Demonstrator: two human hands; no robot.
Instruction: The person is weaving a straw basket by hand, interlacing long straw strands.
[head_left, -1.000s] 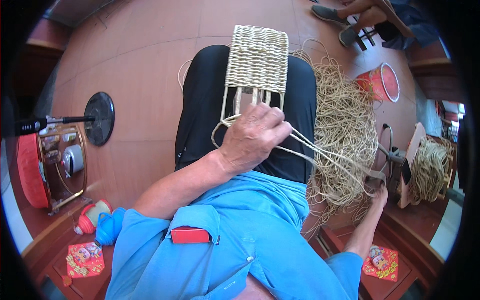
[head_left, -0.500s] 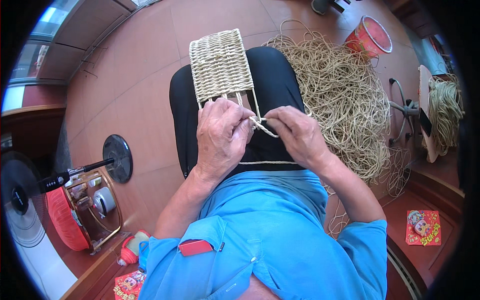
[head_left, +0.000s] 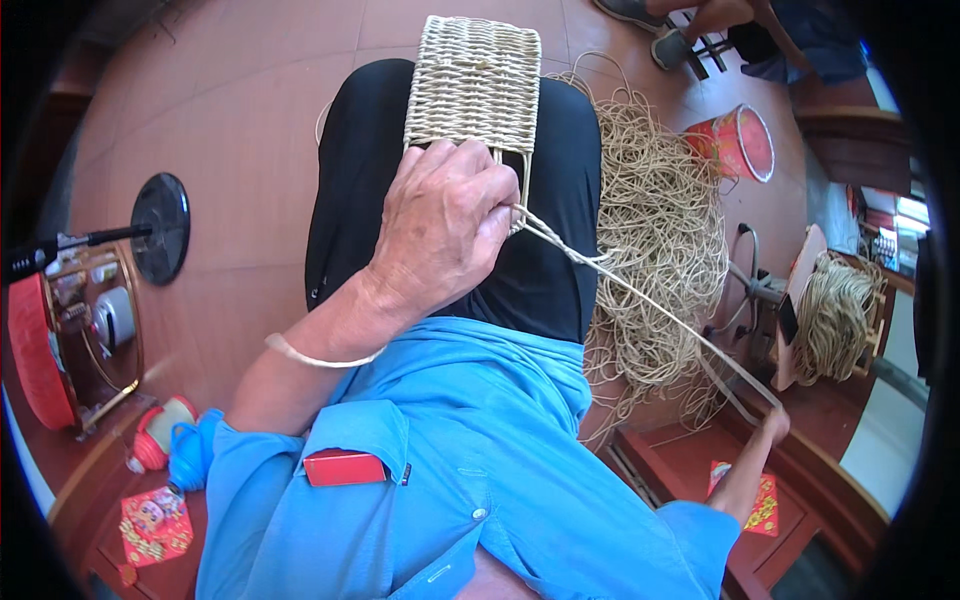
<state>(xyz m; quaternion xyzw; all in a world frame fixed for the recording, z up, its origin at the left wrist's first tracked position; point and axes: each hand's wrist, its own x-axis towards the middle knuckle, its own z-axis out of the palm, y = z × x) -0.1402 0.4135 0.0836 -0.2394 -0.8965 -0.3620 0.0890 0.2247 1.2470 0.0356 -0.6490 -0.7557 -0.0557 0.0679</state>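
Note:
A pale woven panel (head_left: 474, 85) of twisted cord lies over my black-trousered thighs, its near end showing bare frame rods. My left hand (head_left: 445, 215) is closed at that near end, pinching cord by the rod at its right side; its fingertips are partly hidden. From there a taut cord (head_left: 672, 316) runs right and toward me to my right hand (head_left: 772, 425). That hand is far out to the right, closed on the cord, small and partly blurred. A loose length of cord (head_left: 325, 362) curves across my left forearm.
A big heap of loose cord (head_left: 660, 230) covers the floor to the right, beside a red bucket (head_left: 715, 145). More cord (head_left: 835, 310) hangs on a stand there. Another person's feet (head_left: 672, 48) are at the far right. A round black base (head_left: 160, 228) stands left.
My right hand has left the panel's near end and swung far out to the right, drawing the cord straight. My left hand stays at the panel. The view has shifted, and another person's legs now show.

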